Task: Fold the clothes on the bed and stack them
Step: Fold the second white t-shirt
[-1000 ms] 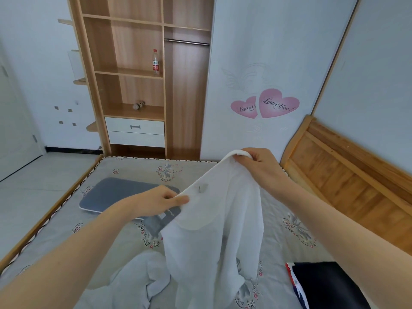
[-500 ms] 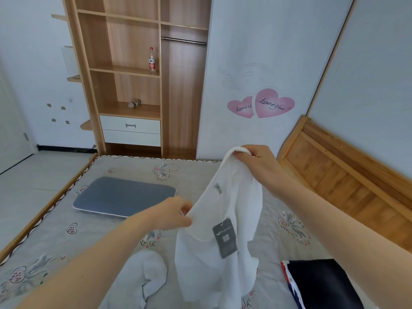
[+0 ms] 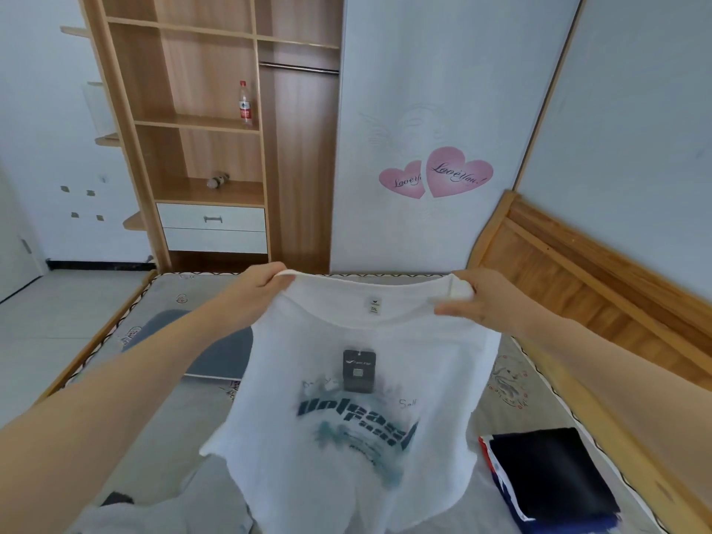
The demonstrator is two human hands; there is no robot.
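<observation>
A tall wooden wardrobe (image 3: 215, 129) stands against the far wall. Its shelves are open. A clear bottle (image 3: 244, 104) with a red cap and a red label stands upright on one shelf. A small fuzzy toy (image 3: 218, 180) lies on the shelf below it. Under that shelf are two white drawers (image 3: 214, 228), and the top one has a dark handle. A metal rail (image 3: 298, 68) runs across the tall open part beside the shelves. The white door panel next to it has two pink hearts (image 3: 437, 175) with curly writing on them. A wooden headboard (image 3: 578, 271) stands on the right. The floor (image 3: 50, 314) on the left is pale grey.
</observation>
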